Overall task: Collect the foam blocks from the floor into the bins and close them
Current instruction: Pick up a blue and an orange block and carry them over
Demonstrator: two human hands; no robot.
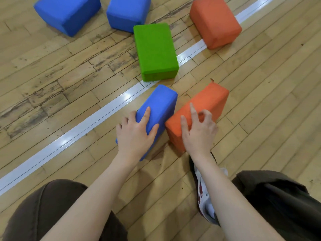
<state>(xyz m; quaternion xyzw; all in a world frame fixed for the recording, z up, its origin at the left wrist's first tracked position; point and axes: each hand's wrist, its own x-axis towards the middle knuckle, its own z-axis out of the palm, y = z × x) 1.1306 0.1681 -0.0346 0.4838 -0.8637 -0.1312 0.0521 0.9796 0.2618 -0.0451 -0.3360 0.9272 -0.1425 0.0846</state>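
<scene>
A blue foam block [160, 103] lies on the wooden floor in front of me, and my left hand [134, 134] wraps over its near end, fingers on top and thumb down its right side. Beside it an orange foam block [206, 105] lies at an angle; my right hand [197, 129] rests on its near end with the fingers spread and partly curled. Farther off lie a green block [155, 51], two more blue blocks [67, 13] [127, 12] and a second orange block [215, 23]. No bin is in view.
A white line [97, 117] runs diagonally across the floor under the green block. My knees in dark trousers [43, 209] fill the lower corners, and my shoe [204, 193] stands just behind the orange block.
</scene>
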